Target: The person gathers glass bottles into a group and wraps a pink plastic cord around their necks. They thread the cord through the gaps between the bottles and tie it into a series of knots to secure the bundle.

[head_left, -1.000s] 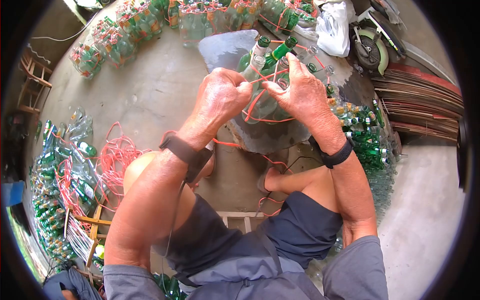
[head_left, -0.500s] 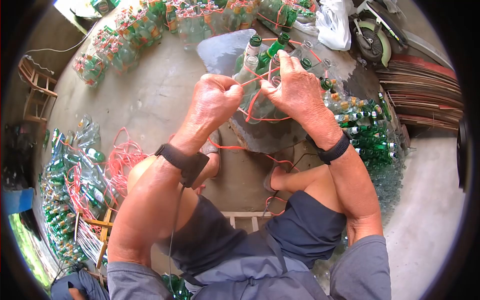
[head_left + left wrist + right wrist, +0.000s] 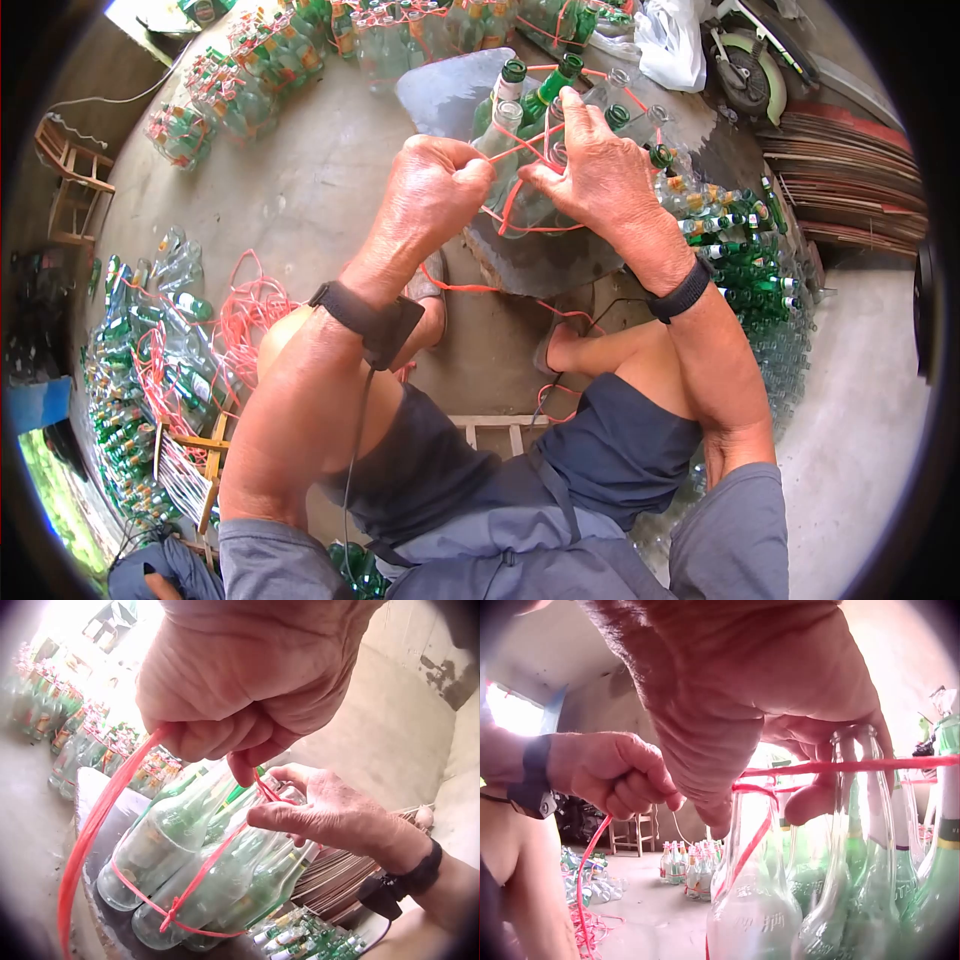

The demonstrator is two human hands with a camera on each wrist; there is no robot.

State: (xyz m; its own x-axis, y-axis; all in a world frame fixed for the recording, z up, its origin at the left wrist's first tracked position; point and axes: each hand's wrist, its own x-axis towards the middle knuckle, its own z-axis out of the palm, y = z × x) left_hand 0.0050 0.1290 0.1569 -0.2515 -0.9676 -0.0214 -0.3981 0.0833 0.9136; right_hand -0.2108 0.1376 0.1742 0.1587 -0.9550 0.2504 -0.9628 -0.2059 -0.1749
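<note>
A bundle of clear and green glass bottles (image 3: 498,138) stands upright on a grey slab (image 3: 445,85), with red plastic twine (image 3: 101,810) around it. My left hand (image 3: 435,190) is curled in a fist around the twine, left of the bottle necks. One strand runs from it to the bottles, while another hangs below the fist. My right hand (image 3: 605,170) grips a clear bottle's neck between thumb and fingers, where the twine loops round it. A knot (image 3: 171,911) shows low on the bundle in the left wrist view.
Tied bottle bundles (image 3: 390,45) line the back. Loose bottles lie in piles at left (image 3: 125,400) and right (image 3: 745,270). A heap of red twine (image 3: 250,320) is near the left knee. Flattened boards (image 3: 850,185), a wheel (image 3: 748,85) and a white bag (image 3: 670,45) stand at right.
The head view has shifted slightly. Both hands stay at the same bundle, the left still gripping the twine and the right still at the bottle necks.
</note>
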